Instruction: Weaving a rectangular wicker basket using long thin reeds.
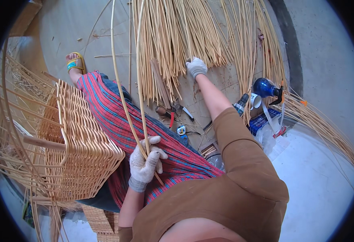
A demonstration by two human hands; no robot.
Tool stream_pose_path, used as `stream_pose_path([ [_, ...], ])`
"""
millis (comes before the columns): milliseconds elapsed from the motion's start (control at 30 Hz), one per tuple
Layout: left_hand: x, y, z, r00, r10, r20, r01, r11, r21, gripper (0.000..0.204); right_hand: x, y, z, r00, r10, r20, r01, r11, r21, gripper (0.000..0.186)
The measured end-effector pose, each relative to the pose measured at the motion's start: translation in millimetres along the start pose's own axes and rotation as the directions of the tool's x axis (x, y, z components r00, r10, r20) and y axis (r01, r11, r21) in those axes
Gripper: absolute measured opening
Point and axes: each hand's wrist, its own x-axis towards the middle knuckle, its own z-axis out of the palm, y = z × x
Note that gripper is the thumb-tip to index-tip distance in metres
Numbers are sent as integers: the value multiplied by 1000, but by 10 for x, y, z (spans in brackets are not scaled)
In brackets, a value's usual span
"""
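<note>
My left hand [144,166], in a white glove, has its fingers curled round two long pale canes [126,109] that rise past the top of the view. My right hand [196,68], in a grey-white glove, reaches out to the near ends of a wide pile of loose canes [162,36], its fingers closed on one of them. A red and blue striped cloth [104,109] covers my leg. Beside it at the left is a partly woven wicker basket [86,161] with long stakes sticking out.
Pliers [177,113], a tape measure [181,131], a drill [241,104], a white mug [255,101] and a blue spray bottle [265,87] lie or stand beside me on the floor. More canes [326,133] spread out at the right. Woven wicker [104,226] shows at the lower edge.
</note>
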Motion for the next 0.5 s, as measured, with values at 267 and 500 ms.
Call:
stream_pose_path([
  [267,6,-17,-6,999,-32,27,33,998,-46,36,43,-338,110,949,285,-137,-279,958,62,30],
  [500,-3,-23,-27,999,-23,23,24,998,-56,34,327,-77,194,997,21,74,-32,988,150,42],
])
